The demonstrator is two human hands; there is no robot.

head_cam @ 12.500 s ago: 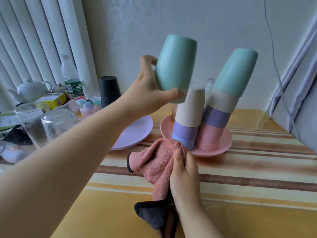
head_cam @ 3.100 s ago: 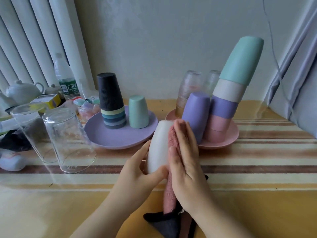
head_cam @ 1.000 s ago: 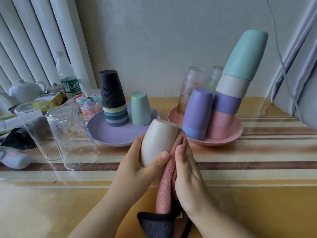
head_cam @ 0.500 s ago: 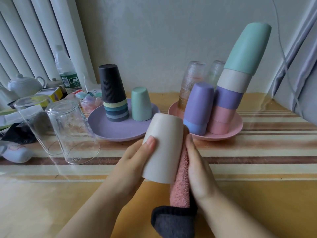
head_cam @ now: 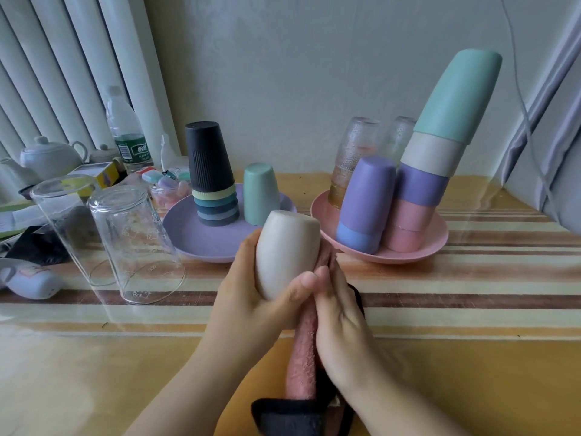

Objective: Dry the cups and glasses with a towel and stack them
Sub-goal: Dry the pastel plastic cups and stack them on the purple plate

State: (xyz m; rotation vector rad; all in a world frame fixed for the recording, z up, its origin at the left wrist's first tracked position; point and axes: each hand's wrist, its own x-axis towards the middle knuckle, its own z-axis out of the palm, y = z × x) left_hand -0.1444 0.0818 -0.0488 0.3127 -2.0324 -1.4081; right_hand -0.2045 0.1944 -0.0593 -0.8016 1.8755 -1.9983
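My left hand [head_cam: 251, 297] grips the cream cup [head_cam: 284, 250] upside down, just in front of the purple plate [head_cam: 188, 234]. My right hand [head_cam: 338, 313] presses the pink towel [head_cam: 303, 357] against the cup's side with straight fingers.

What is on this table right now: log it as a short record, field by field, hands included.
left hand: grips cream cup, base up
right hand: presses pink towel against the cup's side
purple plate: black-topped cup stack, one green cup, all upside down
pink plate: leaning stack topped by a green cup, purple-on-blue pair, two glasses behind
left of plates: two clear glasses, inverted
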